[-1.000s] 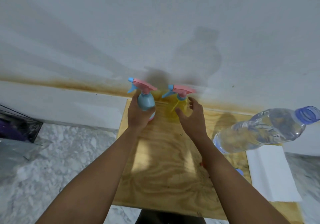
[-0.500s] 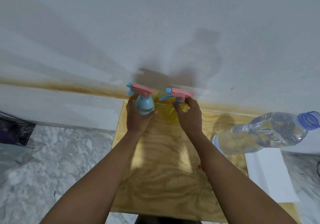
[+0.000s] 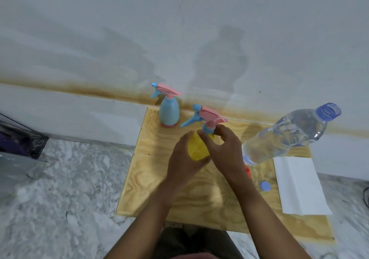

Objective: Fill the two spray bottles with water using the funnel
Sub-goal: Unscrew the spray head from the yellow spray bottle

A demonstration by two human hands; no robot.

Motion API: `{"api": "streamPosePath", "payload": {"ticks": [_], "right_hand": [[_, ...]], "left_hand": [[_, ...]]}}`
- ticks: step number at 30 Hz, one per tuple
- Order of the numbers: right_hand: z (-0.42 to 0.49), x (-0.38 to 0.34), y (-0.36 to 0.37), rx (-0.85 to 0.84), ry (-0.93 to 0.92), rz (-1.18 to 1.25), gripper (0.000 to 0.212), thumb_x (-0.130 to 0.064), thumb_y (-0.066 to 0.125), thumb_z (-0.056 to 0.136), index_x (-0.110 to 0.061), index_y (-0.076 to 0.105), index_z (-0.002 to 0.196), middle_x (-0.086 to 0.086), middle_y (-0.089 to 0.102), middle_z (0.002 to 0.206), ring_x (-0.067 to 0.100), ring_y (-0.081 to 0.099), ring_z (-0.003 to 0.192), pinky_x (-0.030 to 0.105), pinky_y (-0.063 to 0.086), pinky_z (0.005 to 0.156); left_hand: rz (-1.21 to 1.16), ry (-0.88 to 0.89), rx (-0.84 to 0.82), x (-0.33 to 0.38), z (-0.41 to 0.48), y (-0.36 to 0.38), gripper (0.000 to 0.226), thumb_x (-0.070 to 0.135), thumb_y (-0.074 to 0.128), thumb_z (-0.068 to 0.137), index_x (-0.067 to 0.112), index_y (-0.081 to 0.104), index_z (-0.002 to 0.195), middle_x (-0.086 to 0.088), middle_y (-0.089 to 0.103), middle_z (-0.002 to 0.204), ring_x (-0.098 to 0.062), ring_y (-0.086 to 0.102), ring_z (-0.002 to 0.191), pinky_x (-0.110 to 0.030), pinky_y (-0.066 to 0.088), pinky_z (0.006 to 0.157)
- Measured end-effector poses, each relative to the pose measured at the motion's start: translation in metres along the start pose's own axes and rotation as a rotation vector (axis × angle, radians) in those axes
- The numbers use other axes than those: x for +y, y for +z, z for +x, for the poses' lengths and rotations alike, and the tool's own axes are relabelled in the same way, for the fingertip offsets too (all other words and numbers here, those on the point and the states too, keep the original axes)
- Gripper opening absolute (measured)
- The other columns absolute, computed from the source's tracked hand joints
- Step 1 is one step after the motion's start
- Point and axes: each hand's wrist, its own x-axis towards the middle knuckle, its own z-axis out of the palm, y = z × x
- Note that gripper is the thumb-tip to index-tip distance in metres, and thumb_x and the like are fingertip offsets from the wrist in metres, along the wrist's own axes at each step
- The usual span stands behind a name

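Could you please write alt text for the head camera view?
The left hand holds a yellow spray bottle while the right hand pinches its collar. A blue spray bottle and an open water bottle stand nearby.

We find the board [image 3: 155,188] set with its far edge against the wall [image 3: 179,38]. The rear spray bottle [image 3: 168,112] stands upright on the board's far left corner, just beside the wall. The near spray bottle [image 3: 199,148] sits in front of it and to its right, apart from it. Our left hand [image 3: 183,162] grips the near bottle's body from the left, and our right hand [image 3: 225,150] pinches its neck from the right. The water bottle [image 3: 285,136] stands on the board, right of our right hand. A cap [image 3: 265,185] lies in front of the water bottle. A paper sheet [image 3: 299,184] lies right of the cap, along the board's right edge. A bag [image 3: 20,140] sits well left of the board.
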Motion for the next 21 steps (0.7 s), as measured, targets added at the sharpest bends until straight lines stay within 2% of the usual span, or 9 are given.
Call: {"api": "streamPosePath", "payload": {"ticks": [5, 10, 13, 16, 19, 21], "right_hand": [[-0.022, -0.014, -0.006, 0.037, -0.026, 0.073, 0.042, -0.045, 0.077, 0.08, -0.02, 0.068, 0.113, -0.01, 0.071, 0.104, 0.003, 0.065, 0.099, 0.021, 0.05, 0.087], [-0.033, -0.03, -0.011, 0.096, -0.057, 0.159, 0.035, -0.042, 0.079, 0.08, -0.017, 0.07, 0.104, -0.011, 0.073, 0.095, 0.003, 0.067, 0.092, 0.021, 0.053, 0.083], [-0.036, -0.039, -0.014, 0.111, -0.129, 0.175, 0.024, -0.037, 0.076, 0.084, -0.015, 0.073, 0.095, -0.011, 0.073, 0.085, 0.003, 0.066, 0.082, 0.019, 0.05, 0.076], [-0.039, -0.045, -0.017, 0.105, -0.213, 0.159, 0.019, -0.031, 0.073, 0.088, -0.013, 0.069, 0.084, -0.011, 0.064, 0.069, 0.004, 0.053, 0.064, 0.017, 0.042, 0.063], [-0.039, -0.049, -0.022, 0.084, -0.232, 0.196, 0.014, -0.025, 0.073, 0.088, -0.014, 0.068, 0.082, -0.013, 0.061, 0.066, 0.003, 0.051, 0.061, 0.016, 0.041, 0.061], [-0.039, -0.051, -0.028, 0.009, -0.219, 0.242, 0.011, -0.022, 0.071, 0.089, -0.013, 0.069, 0.084, -0.013, 0.061, 0.067, 0.002, 0.052, 0.063, 0.016, 0.041, 0.062]], "left_hand": [[-0.075, 0.075, -0.016, 0.016, -0.016, -0.012, 0.08, 0.041, 0.085, 0.066, 0.024, 0.05, 0.136, 0.01, 0.064, 0.121, -0.008, 0.06, 0.113, -0.03, 0.053, 0.091], [-0.081, 0.048, -0.06, 0.023, -0.025, -0.022, 0.086, 0.038, 0.089, 0.065, 0.021, 0.049, 0.139, 0.007, 0.063, 0.128, -0.008, 0.059, 0.118, -0.029, 0.051, 0.097], [-0.097, 0.047, -0.079, 0.03, -0.029, -0.03, 0.088, 0.044, 0.089, 0.061, 0.024, 0.05, 0.138, 0.009, 0.065, 0.124, -0.009, 0.061, 0.114, -0.034, 0.054, 0.096], [-0.136, 0.056, -0.11, 0.037, -0.033, -0.039, 0.088, 0.055, 0.085, 0.055, 0.029, 0.054, 0.133, 0.011, 0.068, 0.119, -0.011, 0.063, 0.11, -0.042, 0.056, 0.092], [-0.164, 0.103, -0.119, 0.045, -0.037, -0.045, 0.071, 0.048, 0.088, 0.059, 0.032, 0.06, 0.123, 0.01, 0.071, 0.107, -0.014, 0.067, 0.1, -0.046, 0.057, 0.086], [-0.183, 0.133, -0.141, 0.05, -0.04, -0.048, 0.062, 0.038, 0.089, 0.064, 0.028, 0.063, 0.119, 0.006, 0.072, 0.103, -0.017, 0.069, 0.097, -0.048, 0.057, 0.085]]}}
